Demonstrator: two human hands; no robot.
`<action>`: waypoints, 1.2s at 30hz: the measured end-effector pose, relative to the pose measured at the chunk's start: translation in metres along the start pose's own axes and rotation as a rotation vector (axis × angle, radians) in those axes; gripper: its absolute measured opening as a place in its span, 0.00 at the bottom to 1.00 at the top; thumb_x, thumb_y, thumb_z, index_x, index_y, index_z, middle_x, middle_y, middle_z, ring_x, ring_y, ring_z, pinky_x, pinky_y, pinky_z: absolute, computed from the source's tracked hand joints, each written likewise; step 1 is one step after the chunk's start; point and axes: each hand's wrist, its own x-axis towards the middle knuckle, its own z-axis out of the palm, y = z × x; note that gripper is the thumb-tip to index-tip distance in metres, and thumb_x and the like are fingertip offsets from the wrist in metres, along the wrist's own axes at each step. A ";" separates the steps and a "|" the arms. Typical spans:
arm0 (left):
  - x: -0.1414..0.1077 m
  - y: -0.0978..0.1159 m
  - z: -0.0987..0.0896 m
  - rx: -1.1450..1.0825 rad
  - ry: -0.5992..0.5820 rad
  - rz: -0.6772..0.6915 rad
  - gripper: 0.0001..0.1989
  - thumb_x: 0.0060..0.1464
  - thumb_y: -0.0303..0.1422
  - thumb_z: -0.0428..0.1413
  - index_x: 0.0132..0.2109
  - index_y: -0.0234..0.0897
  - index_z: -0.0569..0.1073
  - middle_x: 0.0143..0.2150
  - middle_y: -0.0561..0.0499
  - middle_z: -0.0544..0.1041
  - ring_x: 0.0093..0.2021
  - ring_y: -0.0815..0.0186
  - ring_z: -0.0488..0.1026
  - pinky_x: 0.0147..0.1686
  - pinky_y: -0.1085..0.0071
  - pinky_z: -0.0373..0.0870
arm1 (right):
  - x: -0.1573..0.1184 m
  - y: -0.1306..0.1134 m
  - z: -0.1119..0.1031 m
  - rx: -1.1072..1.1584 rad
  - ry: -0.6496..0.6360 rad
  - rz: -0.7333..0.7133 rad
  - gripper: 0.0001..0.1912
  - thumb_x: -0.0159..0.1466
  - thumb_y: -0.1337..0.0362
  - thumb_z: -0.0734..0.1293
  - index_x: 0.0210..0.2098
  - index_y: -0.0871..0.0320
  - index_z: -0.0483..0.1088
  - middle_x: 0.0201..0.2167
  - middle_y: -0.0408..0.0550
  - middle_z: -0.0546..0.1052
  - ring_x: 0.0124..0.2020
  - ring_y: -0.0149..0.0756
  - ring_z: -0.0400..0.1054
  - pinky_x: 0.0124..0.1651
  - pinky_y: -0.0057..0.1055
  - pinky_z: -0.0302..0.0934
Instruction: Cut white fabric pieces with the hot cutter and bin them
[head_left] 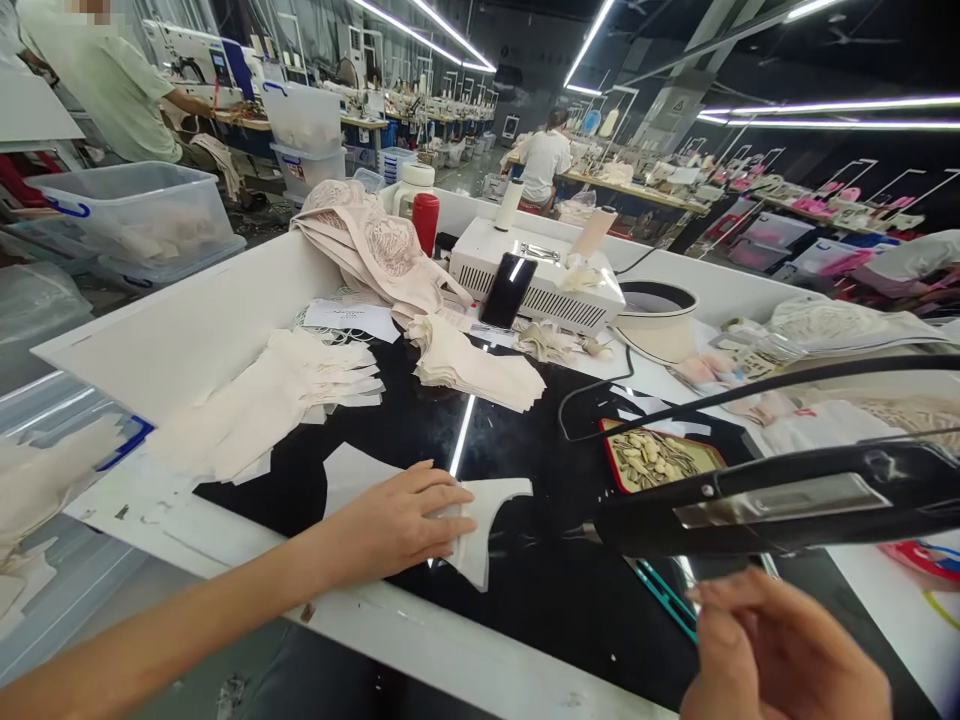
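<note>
While your left hand [409,520] rests flat on the white piece [497,500] atop the black mat [547,450], your right hand [787,650] hovers above the mat's near right, curled but too blurred to tell whether it grips anything. A fabric stack [247,405] sits at the mat's left, a red-rimmed tray [610,457] at its right.

The white piece [476,555] lies flat on the black tabletop [540,430], near its front edge, its middle hidden; the right side curves inward between two corners, one pointing right, one frontward.
</note>
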 end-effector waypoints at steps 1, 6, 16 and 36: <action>0.002 0.003 0.001 -0.009 0.022 0.020 0.11 0.71 0.32 0.59 0.58 0.37 0.76 0.59 0.45 0.78 0.59 0.56 0.73 0.67 0.55 0.67 | 0.007 0.001 0.003 0.072 0.005 0.049 0.21 0.58 0.55 0.79 0.47 0.56 0.75 0.36 0.46 0.76 0.34 0.38 0.71 0.42 0.40 0.68; 0.012 0.025 0.001 -0.012 0.061 0.165 0.05 0.71 0.26 0.56 0.48 0.32 0.76 0.44 0.48 0.81 0.44 0.65 0.77 0.55 0.67 0.75 | 0.038 -0.011 0.025 0.364 -0.119 0.145 0.42 0.51 0.47 0.82 0.60 0.51 0.69 0.52 0.52 0.75 0.49 0.47 0.72 0.54 0.51 0.68; 0.020 0.034 0.009 0.184 0.037 0.266 0.09 0.66 0.18 0.56 0.41 0.34 0.77 0.39 0.47 0.80 0.42 0.65 0.78 0.49 0.69 0.77 | 0.058 -0.043 0.054 0.551 -0.178 0.048 0.34 0.58 0.64 0.78 0.61 0.45 0.69 0.38 0.41 0.79 0.31 0.39 0.73 0.37 0.42 0.72; 0.019 0.036 0.020 -0.224 0.099 -0.044 0.06 0.68 0.25 0.57 0.42 0.36 0.78 0.41 0.53 0.84 0.43 0.68 0.78 0.46 0.72 0.75 | -0.006 -0.077 0.083 0.951 -0.325 0.113 0.29 0.64 0.54 0.77 0.61 0.44 0.65 0.31 0.37 0.74 0.25 0.32 0.69 0.26 0.32 0.71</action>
